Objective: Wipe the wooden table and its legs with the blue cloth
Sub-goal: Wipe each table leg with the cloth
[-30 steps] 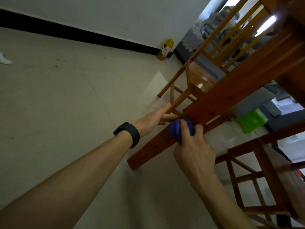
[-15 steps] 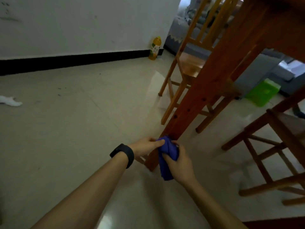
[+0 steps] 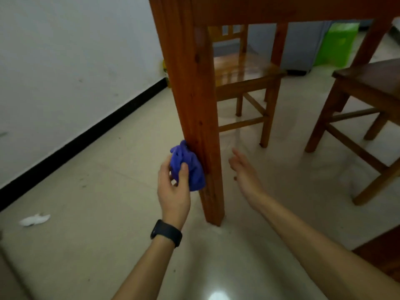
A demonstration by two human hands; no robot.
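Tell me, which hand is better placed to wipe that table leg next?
Left. The left hand grips the cloth, bunched against the leg low down. The right hand is open and empty on the leg's other side, so it would probably need to take the cloth first.

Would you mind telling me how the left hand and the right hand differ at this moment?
The left hand grips the bunched blue cloth against the table leg; the right hand holds nothing. The left hand's fingers curl, while the right hand's are straight and relaxed. A black wristband sits behind the left hand; the right hand's wrist is bare. Both are low beside the leg, one on each side.
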